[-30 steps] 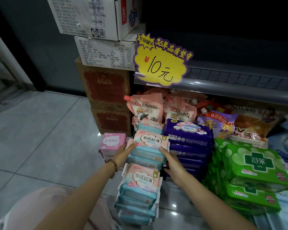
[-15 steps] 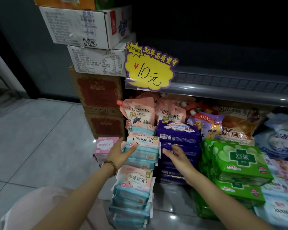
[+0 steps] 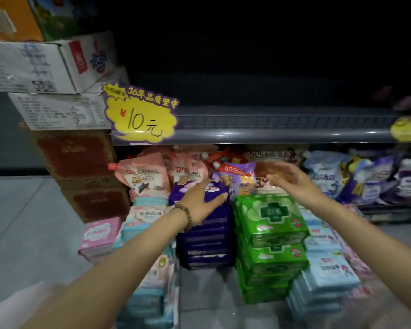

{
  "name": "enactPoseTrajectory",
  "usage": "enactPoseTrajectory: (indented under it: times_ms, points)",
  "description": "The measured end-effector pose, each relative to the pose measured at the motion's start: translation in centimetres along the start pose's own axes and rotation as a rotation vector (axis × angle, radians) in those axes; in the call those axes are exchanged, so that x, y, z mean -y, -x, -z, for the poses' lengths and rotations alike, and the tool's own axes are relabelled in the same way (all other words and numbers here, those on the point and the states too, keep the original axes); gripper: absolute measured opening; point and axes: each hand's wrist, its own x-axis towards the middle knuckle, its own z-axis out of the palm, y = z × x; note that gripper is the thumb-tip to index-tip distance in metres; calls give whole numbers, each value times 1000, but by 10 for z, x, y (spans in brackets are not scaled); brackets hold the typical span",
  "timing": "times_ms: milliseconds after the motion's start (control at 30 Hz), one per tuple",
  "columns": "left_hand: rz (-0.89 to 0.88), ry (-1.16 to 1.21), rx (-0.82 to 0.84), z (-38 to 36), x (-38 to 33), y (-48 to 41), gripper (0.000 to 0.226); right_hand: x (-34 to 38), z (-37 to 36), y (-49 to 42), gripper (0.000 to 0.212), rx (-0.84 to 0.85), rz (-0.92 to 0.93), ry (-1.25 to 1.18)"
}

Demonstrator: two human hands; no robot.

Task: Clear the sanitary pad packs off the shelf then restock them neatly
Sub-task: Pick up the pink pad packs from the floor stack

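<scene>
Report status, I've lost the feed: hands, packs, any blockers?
Left hand open over purple stack. Right hand open, empty, above green stack. Yellow price sign sticks up at shelf edge, left end.

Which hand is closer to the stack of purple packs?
The left hand. It is spread over the top of the purple stack, while the right hand hovers off to the right, above and behind the green stack.

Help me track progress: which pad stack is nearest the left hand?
The purple stack, between the teal stack and green stack; the left hand is over its top.
</scene>
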Motion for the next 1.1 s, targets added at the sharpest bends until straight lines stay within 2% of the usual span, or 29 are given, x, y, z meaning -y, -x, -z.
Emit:
enactPoseTrajectory:
  times_ms: [133, 200, 267, 333, 400, 467, 533, 600, 667, 700, 767, 800, 867, 1000, 1100]
  points:
    - [-46, -40, 110, -50, -25, -32, 83, -47, 46, 4, 56, 48, -165, 103]
    - [-91, -96, 147, -69, -36, -49, 79, -71, 60, 1, 65, 82, -237, 125]
    - [-152, -157, 169, -87, -46, -69, 82, -89, 71, -7, 64, 130, -283, 149]
    - [-167, -224, 220, -102, -55, -91, 87, -105, 82, -23, 68, 214, -326, 156]
    - [-151, -307, 265, -118, -60, -112, 82, -117, 90, -41, 74, 371, -351, 208]
    - [-135, -381, 281, -129, -64, -124, 78, -129, 98, -58, 70, 515, -387, 313]
    - [-131, -454, 300, -137, -69, -131, 78, -144, 109, -70, 67, 548, -441, 341]
    - [-117, -510, 325, -141, -74, -135, 81, -160, 122, -76, 78, 529, -477, 333]
    - [-110, -569, 345, -142, -84, -138, 84, -173, 138, -77, 100, 541, -508, 335]
    - [-105, -600, 354, -143, -91, -140, 85, -179, 146, -78, 99, 559, -509, 353]
    - [-89, -655, 361, -147, -105, -142, 87, -191, 163, -79, 78, 578, -506, 418]
    - [-84, -676, 354, -152, -111, -144, 87, -196, 172, -80, 78, 581, -498, 450]
    - [-80, -696, 339, -166, -124, -146, 86, -205, 191, -82, 94, 602, -484, 517]
    - [-78, -730, 348, -209, -152, -151, 85, -235, 221, -78, 109, 725, -409, 844]
    - [-104, -837, 318, -242, -171, -152, 84, -255, 237, -68, 139, 806, -378, 884]
